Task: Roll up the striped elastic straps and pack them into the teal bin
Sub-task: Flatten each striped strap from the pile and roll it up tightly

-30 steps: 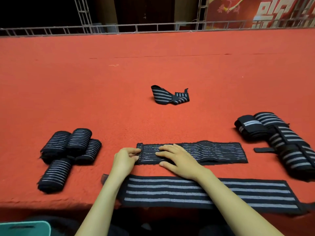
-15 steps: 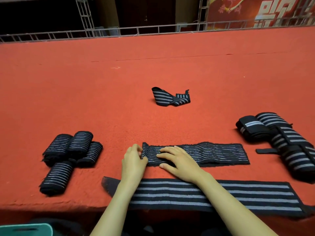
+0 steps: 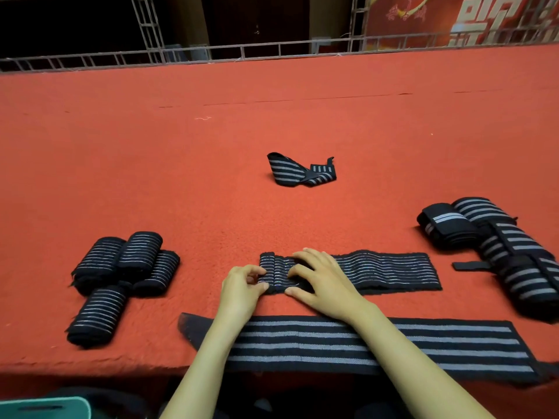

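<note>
A thin-striped black elastic strap (image 3: 387, 269) lies flat on the red table, its left end turned into a small roll (image 3: 272, 275). My left hand (image 3: 242, 285) pinches that roll from the left. My right hand (image 3: 323, 279) rests curled over the roll's right side, fingertips pressing on it. A wider black strap with grey stripes (image 3: 363, 346) lies flat along the near edge under my forearms. Several rolled straps (image 3: 121, 267) sit in a cluster at the left. A corner of the teal bin (image 3: 45, 408) shows at the bottom left, below the table edge.
A loosely folded striped strap (image 3: 299, 172) lies in the middle of the red table (image 3: 272, 122). A pile of wider straps (image 3: 499, 252) lies at the right, partly rolled. A metal railing (image 3: 242, 52) runs along the far edge.
The strap's left end has been rolled to the right into a thicker roll. Both hands have moved right with it.
</note>
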